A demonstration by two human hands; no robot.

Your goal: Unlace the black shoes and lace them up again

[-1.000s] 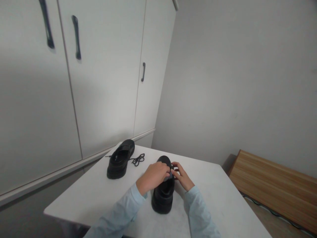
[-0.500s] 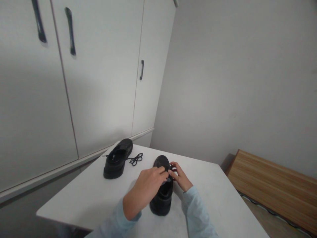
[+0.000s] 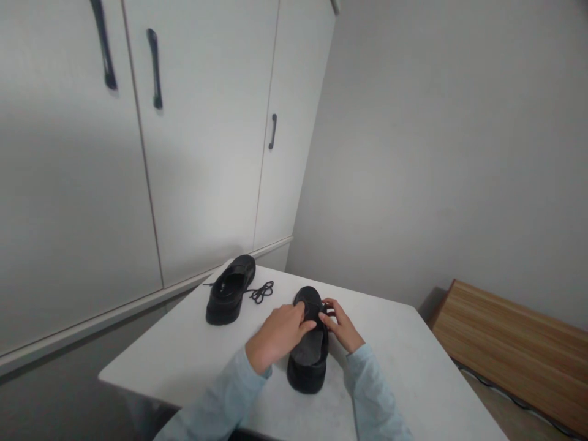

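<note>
A black shoe (image 3: 307,378) stands on the white table (image 3: 386,373), toe pointing away from me. My left hand (image 3: 281,331) reaches over it from the left, fingers bent and thumb stretched across the upper. A grey flap (image 3: 307,349), which looks like the shoe's tongue folded back, lies over the opening below that thumb and is in the left hand's grasp. At the shoe's right side my right hand (image 3: 340,324) is closed on its edge, thumb on top; the fingertips are partly hidden. The second black shoe (image 3: 223,311) rests farther left.
Beside the second shoe lies a bundled black shoelace (image 3: 261,292). A white cabinet (image 3: 206,184) with dark handles rises behind the table's left edge. A grey wall (image 3: 436,153) stands behind, and a wood-grain panel (image 3: 514,349) leans at the right.
The view has shifted, moving everything slightly right. The grey flap now covers the shoe's opening, which was dark and open before. My left thumb has spread across it; my right hand stays at the side.
</note>
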